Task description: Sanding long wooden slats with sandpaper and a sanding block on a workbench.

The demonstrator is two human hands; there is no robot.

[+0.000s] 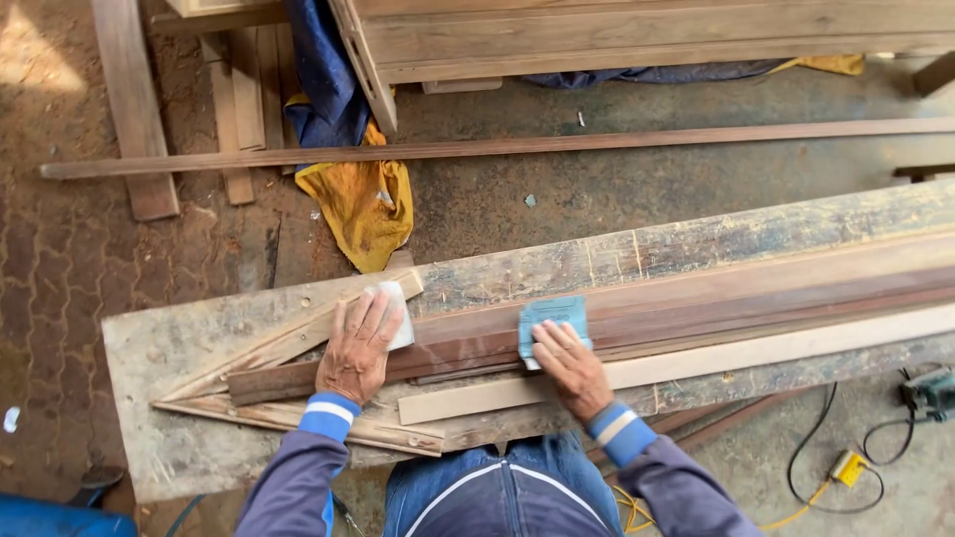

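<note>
Both hands press flat on the dark moulding strip (597, 323) along the desk (169, 348) (a worn plank), left hand (355, 350) steadying it over a white pad (398, 298), right hand (569, 366) with fingers spread on blue sandpaper (550, 320).

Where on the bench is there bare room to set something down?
The bench is bare at its left end, beyond the left hand. Between both hands, the dark strip, pale batten and right hand crowd it.
</note>
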